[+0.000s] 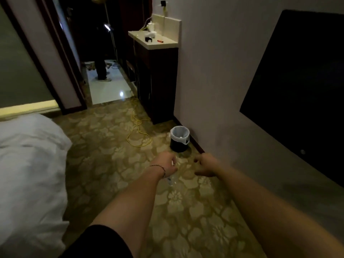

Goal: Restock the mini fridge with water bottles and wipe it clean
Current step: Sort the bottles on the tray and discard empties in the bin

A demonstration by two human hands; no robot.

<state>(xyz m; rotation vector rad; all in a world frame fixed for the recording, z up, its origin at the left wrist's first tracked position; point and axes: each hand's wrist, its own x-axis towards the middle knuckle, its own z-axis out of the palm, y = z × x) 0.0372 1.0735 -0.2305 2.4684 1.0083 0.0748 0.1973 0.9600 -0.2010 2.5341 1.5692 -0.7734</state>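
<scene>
Both my arms reach forward over a patterned carpet. My left hand grips a clear plastic water bottle, which hangs down below the hand and is hard to make out. My right hand hovers just to the right of it with fingers loosely curled and nothing in them. A dark wooden cabinet with a pale stone top stands against the right wall further ahead. No fridge interior shows from here.
A small black bin with a white liner stands by the wall just ahead. A yellow cable snakes over the carpet. A white bed fills the left. A dark TV hangs on the right wall. A person's legs stand in the tiled hallway.
</scene>
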